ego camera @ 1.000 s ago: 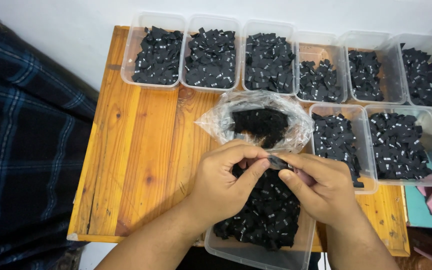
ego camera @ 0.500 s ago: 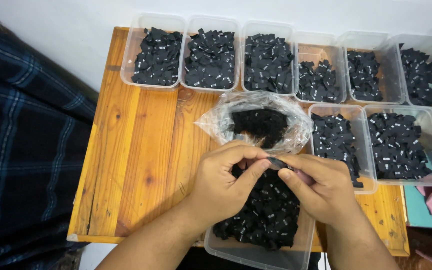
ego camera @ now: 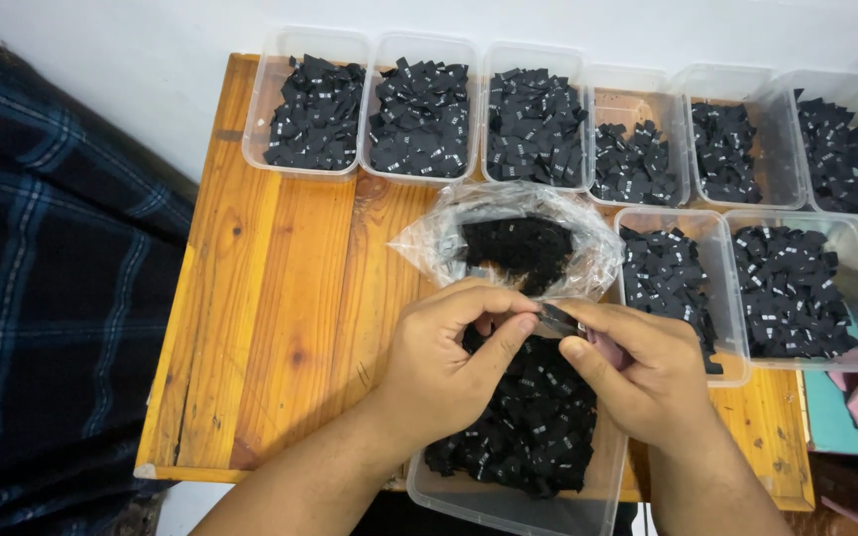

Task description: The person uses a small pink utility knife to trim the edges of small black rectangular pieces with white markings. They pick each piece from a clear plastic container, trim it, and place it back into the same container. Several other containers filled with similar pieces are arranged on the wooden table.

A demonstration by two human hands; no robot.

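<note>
Small home sorting workspace, wooden table against white wall, rows of clear plastic tubs of black tags

small black label, pinched flat between both hands' fingertips

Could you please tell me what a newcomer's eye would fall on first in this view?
First, the two hands at the bottom centre: the left hand and right hand meet over a clear tub of small black fabric tags, pinching one black tag between their fingertips. Next, the row of clear tubs heaped with similar tags along the far edge of the wooden table, and the open plastic bag of tags just beyond the hands.
</note>
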